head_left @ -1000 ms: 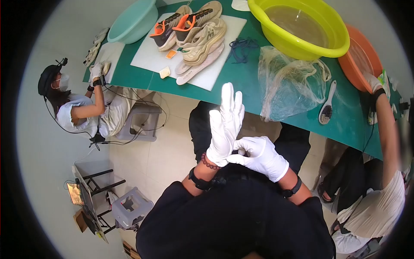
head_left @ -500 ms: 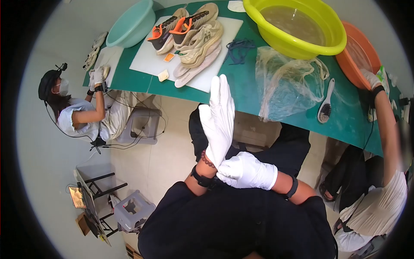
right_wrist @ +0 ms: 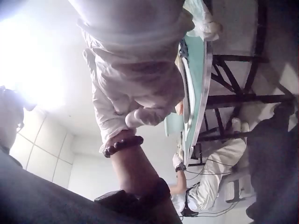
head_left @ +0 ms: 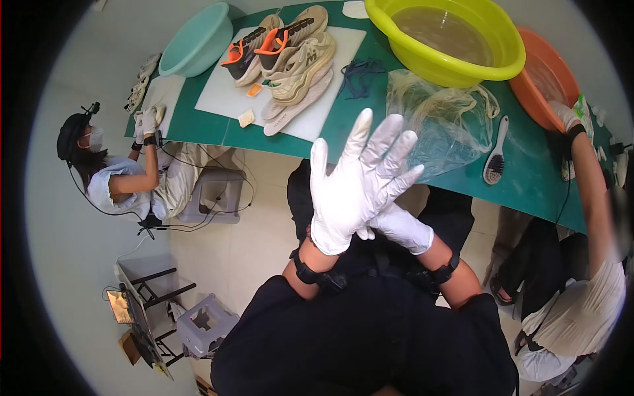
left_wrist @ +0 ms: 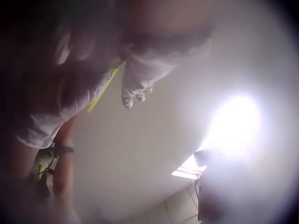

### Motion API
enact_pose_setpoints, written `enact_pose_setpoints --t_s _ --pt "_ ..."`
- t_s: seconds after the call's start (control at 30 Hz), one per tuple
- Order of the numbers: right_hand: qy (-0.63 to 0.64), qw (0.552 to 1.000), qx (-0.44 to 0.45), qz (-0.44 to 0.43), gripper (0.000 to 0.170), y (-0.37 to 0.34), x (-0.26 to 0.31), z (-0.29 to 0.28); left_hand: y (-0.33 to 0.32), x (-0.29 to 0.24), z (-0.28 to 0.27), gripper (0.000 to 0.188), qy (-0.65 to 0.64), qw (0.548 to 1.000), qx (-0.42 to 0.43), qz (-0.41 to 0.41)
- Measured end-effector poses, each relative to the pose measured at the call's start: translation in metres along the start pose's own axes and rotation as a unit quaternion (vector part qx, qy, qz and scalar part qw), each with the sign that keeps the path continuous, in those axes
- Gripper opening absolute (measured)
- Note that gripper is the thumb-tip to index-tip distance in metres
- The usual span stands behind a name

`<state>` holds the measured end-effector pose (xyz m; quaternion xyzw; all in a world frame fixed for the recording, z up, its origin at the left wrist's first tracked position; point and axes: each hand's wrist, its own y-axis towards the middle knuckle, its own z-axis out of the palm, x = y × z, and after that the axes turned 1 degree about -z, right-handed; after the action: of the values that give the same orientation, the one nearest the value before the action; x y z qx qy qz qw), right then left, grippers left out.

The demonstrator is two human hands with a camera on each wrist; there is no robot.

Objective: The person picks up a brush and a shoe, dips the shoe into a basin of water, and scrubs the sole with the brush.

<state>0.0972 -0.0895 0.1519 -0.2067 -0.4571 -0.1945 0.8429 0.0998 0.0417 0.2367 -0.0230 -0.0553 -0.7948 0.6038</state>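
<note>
Raised left hand point(head_left: 350, 198) in front of the body, palm toward the head camera, fingers and thumb spread wide, gripping nothing. Wore a thin white glove point(head_left: 338, 210) on it. Had right hand point(head_left: 401, 228), also gloved white, crossed behind the left wrist, mostly hidden in the head view. Per the right wrist view, had its fingers curled narrow on the left glove's cuff, beside a dark red beaded bracelet point(right_wrist: 124, 145). Could not make out more from the blurred left wrist view.

Wore a black strap with a small black device point(head_left: 320, 274) on the left forearm.

Had a green tabletop point(head_left: 536, 158) ahead, past the fingertips. Saw a crumpled clear plastic bag point(head_left: 452, 142) nearest, partly behind the fingers; just right of it, a white-handled brush with dark bristles point(head_left: 496, 158). Saw a round yellow-green basin of cloudy water point(head_left: 456, 68) behind the bag, an orange plastic basin point(head_left: 536, 105) touching or near it on the right.

Saw dark blue laces point(head_left: 362, 74) left of the bag, then a flat white board point(head_left: 219, 98) bearing orange-lined sneakers point(head_left: 297, 33), a pale mesh sneaker point(head_left: 307, 69) and pale insoles point(head_left: 300, 109). Saw a light aqua basin point(head_left: 197, 41) left of the board.
</note>
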Motion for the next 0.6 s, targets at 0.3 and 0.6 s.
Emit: enact_pose_setpoints --t_s 0.3,0.6 --pt "-0.508 0.839 -0.047 -0.188 0.07 0.025 -0.02 -0.005 0.0 0.003 0.003 0.081 0.022 0.999 0.008 -0.022" --pt "-0.303 0.949 0.026 -0.088 0.055 0.016 0.016 0.011 0.011 -0.002 -0.002 0.086 0.114 0.993 -0.032 0.029"
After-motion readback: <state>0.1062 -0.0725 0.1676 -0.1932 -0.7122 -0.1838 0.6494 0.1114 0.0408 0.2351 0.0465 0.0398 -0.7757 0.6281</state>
